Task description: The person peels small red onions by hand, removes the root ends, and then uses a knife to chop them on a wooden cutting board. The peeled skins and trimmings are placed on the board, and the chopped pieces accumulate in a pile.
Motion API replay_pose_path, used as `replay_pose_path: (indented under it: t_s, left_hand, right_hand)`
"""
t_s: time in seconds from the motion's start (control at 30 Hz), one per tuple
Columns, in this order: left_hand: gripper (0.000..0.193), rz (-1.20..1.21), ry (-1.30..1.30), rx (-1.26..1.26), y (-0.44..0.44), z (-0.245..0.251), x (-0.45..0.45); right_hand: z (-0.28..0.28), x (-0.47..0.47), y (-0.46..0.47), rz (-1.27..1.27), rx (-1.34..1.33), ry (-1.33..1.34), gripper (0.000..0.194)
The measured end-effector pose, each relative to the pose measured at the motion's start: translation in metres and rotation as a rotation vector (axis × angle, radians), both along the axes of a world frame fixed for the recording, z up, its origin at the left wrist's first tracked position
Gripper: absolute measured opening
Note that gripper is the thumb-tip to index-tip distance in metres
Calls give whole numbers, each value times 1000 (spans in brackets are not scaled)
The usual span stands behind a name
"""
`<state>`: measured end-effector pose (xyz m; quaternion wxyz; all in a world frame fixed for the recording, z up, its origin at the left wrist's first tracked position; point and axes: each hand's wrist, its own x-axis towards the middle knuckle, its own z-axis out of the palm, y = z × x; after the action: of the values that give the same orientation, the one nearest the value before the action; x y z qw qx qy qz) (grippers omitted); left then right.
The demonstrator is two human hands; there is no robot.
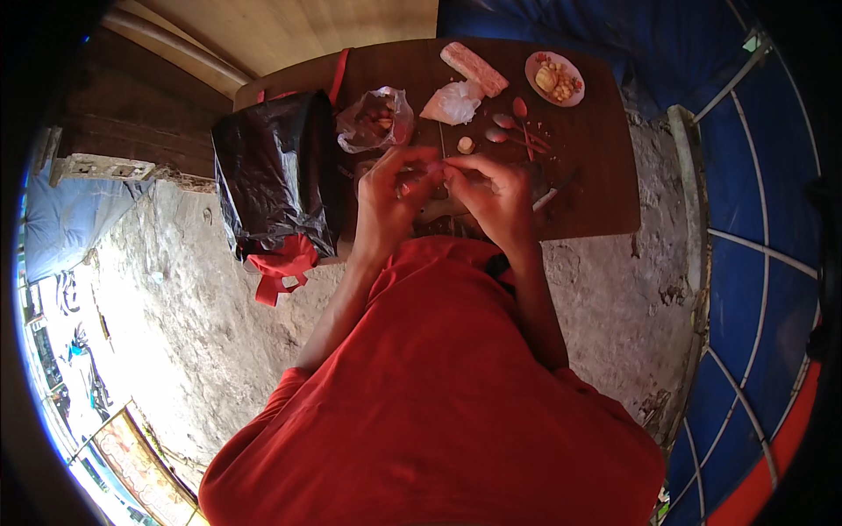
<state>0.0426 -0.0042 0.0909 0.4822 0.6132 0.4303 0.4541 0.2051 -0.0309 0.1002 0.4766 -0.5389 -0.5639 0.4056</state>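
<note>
My left hand [393, 197] and my right hand [498, 195] meet above the near part of a dark wooden table [598, 164]. A small pinkish-purple piece [434, 167], possibly a shallot, is pinched between both hands' fingertips. Just beyond the left hand sits a clear plastic bag [402, 108] with small reddish bulbs inside. A short pale round piece [466, 144] lies past the fingertips. Beside the right hand is what looks like a knife, its light part [544, 199] showing. My hands partly hide the items on the tabletop beneath them.
A black plastic bag [276, 164] covers the table's left end, with red cloth [286, 260] hanging below. Farther back are a knotted plastic bag [454, 103], a pinkish-white block [473, 69], several spoons [503, 121] and a floral-rimmed bowl [577, 97] of pale pieces. Blue tarpaulin [737, 276] hangs at right.
</note>
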Motion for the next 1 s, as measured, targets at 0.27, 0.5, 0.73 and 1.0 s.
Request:
replay_pose_path:
  t_s: [0.27, 0.5, 0.73, 1.0]
  left_hand:
    - [24, -71, -136, -206, 0, -12, -1]
    - [22, -104, 25, -271, 6, -13, 7]
    - [20, -211, 57, -387, 10, -29, 42]
    - [15, -397, 20, -541, 20, -152, 150]
  right_hand:
    - [-105, 71, 11, -237, -98, 200, 25]
    - [-234, 211, -7, -759, -368, -561, 43]
    - [-298, 231, -19, -726, -661, -464, 46]
    - [-295, 217, -37, -785, -457, -184, 37]
